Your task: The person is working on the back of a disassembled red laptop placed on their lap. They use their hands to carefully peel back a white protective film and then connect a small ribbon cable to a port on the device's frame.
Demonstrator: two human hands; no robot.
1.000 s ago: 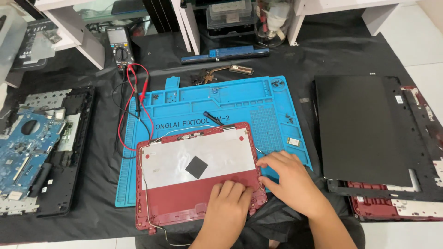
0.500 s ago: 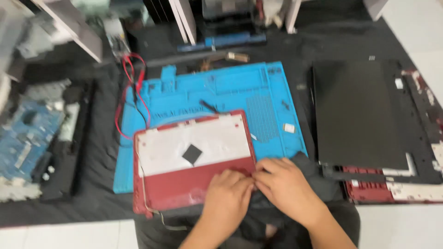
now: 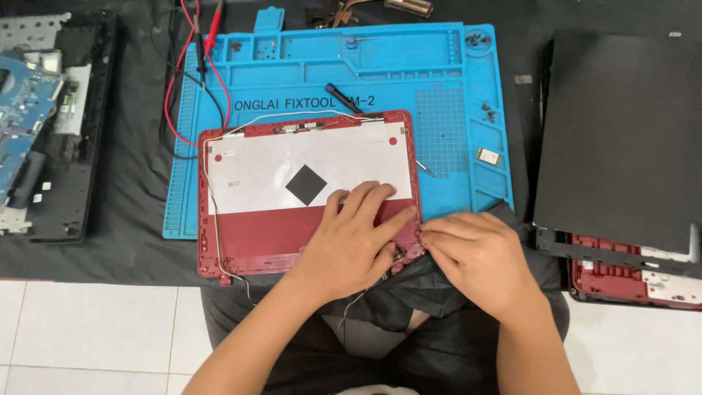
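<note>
A red laptop lid cover (image 3: 256,238) lies inside-up on a blue silicone work mat (image 3: 439,73). A white sheet (image 3: 256,164) with a black square pad (image 3: 306,184) covers its upper part, and thin cables run along its edges. My left hand (image 3: 351,245) lies flat on the cover near its lower right, fingers spread. My right hand (image 3: 475,256) sits just right of it, fingertips pinched at the cover's lower right corner by the hinge. What the fingertips hold there is hidden.
A black tool (image 3: 344,97), small screws (image 3: 486,110) and a small card (image 3: 488,156) lie on the mat. Red and black probe leads (image 3: 197,51) trail at upper left. A black laptop panel (image 3: 621,124) rests on a red base (image 3: 629,281) at right. An opened chassis (image 3: 44,146) lies left.
The view has come closer and lower. My left hand slid up and right over the cover, and both hands now meet at its lower right corner.
</note>
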